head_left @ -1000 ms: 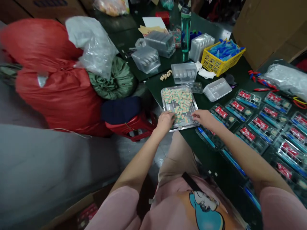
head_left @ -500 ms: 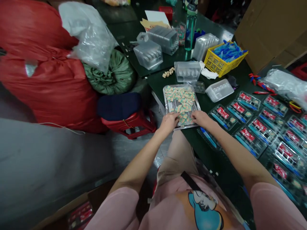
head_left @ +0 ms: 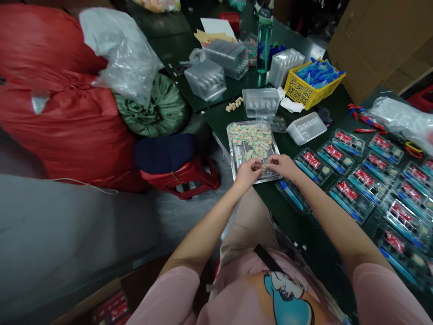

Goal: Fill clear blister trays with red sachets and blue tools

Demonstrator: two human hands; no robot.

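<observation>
My left hand (head_left: pixel 249 174) and my right hand (head_left: pixel 281 166) come together over the near end of a shallow metal tray (head_left: pixel 232 153). Many small cream-and-green pieces (head_left: pixel 252 134) lie spread across the tray, thickest toward its far end. The fingers of both hands are closed in a pinch. Between the fingertips a bit of one cream-and-green piece shows; how many pieces are held is hidden. Right of the tray lie rows of clear blister packs (head_left: pixel 314 163), each with a blue pen-like item and a red-and-white part.
Clear plastic trays (head_left: pixel 262 101) stand beyond the metal tray, near small tan pieces (head_left: pixel 234 104). A yellow basket (head_left: pixel 313 92) holds blue items beside a green bottle (head_left: pixel 264 43). Red-handled pliers (head_left: pixel 370 121) lie at right. Left are a red stool (head_left: pixel 182 183) and large red sacks (head_left: pixel 67 131).
My hands were apart over the tray, fingers among the pieces. Now they have moved together, the left one rightward, and the near part of the tray shows fewer pieces.
</observation>
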